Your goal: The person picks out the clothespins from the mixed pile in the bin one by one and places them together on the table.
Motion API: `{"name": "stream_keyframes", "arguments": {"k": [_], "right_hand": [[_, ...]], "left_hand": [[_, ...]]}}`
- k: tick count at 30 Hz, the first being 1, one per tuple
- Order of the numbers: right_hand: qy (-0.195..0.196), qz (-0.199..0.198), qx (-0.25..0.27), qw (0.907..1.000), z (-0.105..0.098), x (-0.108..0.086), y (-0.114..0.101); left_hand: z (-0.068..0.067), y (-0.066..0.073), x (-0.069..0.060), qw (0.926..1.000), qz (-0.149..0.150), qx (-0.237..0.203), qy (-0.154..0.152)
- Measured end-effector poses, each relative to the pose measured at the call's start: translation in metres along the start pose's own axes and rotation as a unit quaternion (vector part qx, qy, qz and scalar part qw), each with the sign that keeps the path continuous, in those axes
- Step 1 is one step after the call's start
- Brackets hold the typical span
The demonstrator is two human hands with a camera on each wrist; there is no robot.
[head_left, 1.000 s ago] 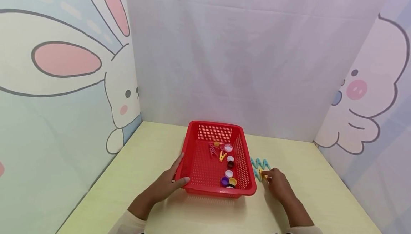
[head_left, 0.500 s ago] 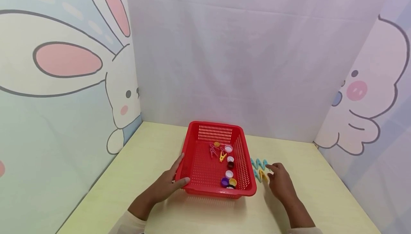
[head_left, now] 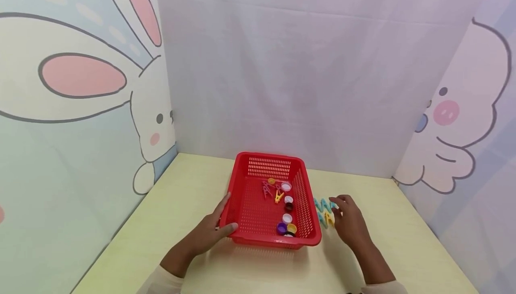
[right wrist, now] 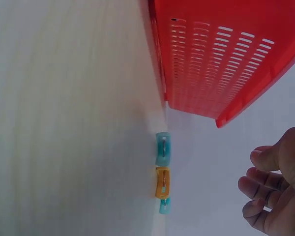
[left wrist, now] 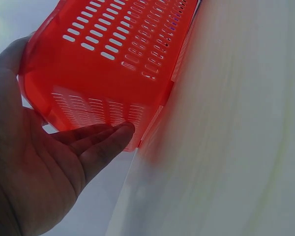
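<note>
My left hand (head_left: 209, 233) grips the near left corner of a red plastic basket (head_left: 258, 240), thumb over the rim. In the left wrist view its fingers (left wrist: 105, 147) lie along the basket's outer wall. My right hand (head_left: 351, 223) hovers just above the table right of the basket, fingers loosely bent, holding nothing visible. Below and left of it lie several teal clothespins (head_left: 324, 205) and a yellow clothespin (head_left: 329, 219), set in two rows. The right wrist view shows the yellow clothespin (right wrist: 162, 182) between teal ones, apart from the hand. My fingers partly cover the rightmost clothespins.
Inside the basket lie pink-red clothespins (head_left: 267, 189), another yellow clothespin (head_left: 279, 196) and several bottle caps: white (head_left: 285, 187), dark (head_left: 289, 206), purple (head_left: 281, 228) and yellow (head_left: 292, 228). The table (head_left: 395, 235) meets a curtain (head_left: 282, 83) behind and printed walls at both sides.
My right hand has let go of the yellow clothespin, leaving it beside the teal ones, then risen slightly away from it. The left hand and basket stay put.
</note>
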State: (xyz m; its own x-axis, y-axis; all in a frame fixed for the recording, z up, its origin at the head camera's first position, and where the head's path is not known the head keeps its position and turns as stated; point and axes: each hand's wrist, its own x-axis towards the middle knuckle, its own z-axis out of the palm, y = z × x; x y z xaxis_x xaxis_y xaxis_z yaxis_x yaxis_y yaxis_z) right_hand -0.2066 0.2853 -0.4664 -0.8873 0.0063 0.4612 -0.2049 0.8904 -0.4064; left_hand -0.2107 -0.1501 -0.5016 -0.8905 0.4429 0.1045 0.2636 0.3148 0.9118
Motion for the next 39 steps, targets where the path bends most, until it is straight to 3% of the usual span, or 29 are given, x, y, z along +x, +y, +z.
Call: {"name": "stream_keyframes", "arguments": {"k": [5,11,21,31,39], "right_hand": [[0.029,-0.045,0.004,0.9986,-0.004,0.005,-0.011],[0.029,-0.095,-0.008,0.9951,-0.005,0.014,-0.025],[-0.072,-0.097,-0.045,0.9917,0.001,0.037,-0.053],[-0.109,-0.121,-0.074,0.9839,0.013,0.062,-0.068],[-0.18,-0.126,-0.081,0.9723,0.02,0.076,-0.075]], "left_hand": [[0.001,-0.001,0.001,1.0,-0.002,0.001,0.002],[0.001,-0.003,0.0,1.0,0.001,-0.006,-0.002],[0.001,-0.003,0.0,1.0,-0.008,-0.002,0.003],[-0.001,0.0,-0.001,1.0,-0.002,0.002,-0.002],[0.001,-0.001,0.0,1.0,-0.005,0.005,0.0]]}}
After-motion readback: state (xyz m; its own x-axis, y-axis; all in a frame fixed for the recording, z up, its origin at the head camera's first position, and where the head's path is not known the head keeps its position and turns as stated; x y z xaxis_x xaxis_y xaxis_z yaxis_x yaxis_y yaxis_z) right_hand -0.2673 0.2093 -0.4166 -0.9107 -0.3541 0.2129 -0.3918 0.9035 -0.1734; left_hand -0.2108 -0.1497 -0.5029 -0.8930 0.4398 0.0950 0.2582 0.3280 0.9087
